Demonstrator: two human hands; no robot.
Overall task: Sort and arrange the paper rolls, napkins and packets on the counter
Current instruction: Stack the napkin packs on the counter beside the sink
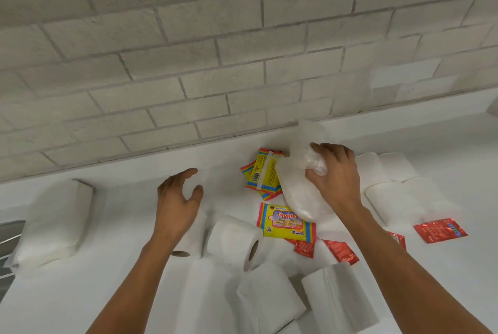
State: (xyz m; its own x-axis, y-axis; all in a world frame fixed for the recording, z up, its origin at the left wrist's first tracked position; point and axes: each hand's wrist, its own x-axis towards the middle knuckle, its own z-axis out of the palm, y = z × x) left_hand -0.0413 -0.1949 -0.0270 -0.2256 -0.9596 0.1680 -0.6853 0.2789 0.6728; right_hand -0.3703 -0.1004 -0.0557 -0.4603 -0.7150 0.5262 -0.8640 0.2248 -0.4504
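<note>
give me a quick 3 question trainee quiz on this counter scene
1. True or false: the left hand is holding a toilet roll.
2. What is the right hand gripping: A a red sachet, B a clear plastic pack of napkins, C a toilet roll?
3. Fill in: the yellow wipes packet facing up says 10 ____.

Key: 1 false, it is open above the counter. 2 B. 3 wipes.

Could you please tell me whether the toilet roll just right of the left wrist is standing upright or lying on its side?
Lying on its side: the toilet roll shows its cardboard core facing sideways toward the camera, not upward.
</note>
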